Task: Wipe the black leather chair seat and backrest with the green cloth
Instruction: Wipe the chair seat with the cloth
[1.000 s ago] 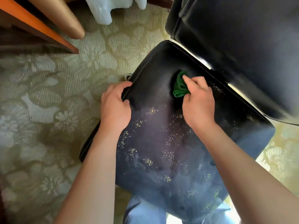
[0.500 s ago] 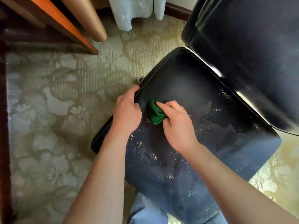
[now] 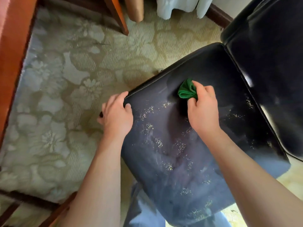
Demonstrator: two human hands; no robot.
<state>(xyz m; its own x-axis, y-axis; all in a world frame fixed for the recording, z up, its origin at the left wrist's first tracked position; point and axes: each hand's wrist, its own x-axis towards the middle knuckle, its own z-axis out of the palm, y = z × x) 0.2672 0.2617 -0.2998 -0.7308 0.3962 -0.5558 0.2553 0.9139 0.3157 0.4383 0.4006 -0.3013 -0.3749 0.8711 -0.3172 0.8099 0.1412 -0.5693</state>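
The black leather chair seat (image 3: 205, 145) fills the lower right, speckled with yellowish dust in patches. Its backrest (image 3: 270, 54) rises at the upper right. My right hand (image 3: 203, 110) presses a bunched green cloth (image 3: 186, 90) onto the seat's middle-left area, fingers closed on it. My left hand (image 3: 117, 113) grips the seat's left edge, thumb on top and fingers curled over the rim.
A patterned beige carpet (image 3: 73, 95) lies left of the chair. Wooden furniture (image 3: 13, 54) runs along the left edge, with a wooden leg (image 3: 118, 17) and a beige padded piece (image 3: 136, 9) at the top. White fabric (image 3: 178, 5) hangs at the top middle.
My right hand swept the cloth from the seat's back to its left edge beside my left hand, then back toward the middle. My left hand kept its hold on the seat edge.
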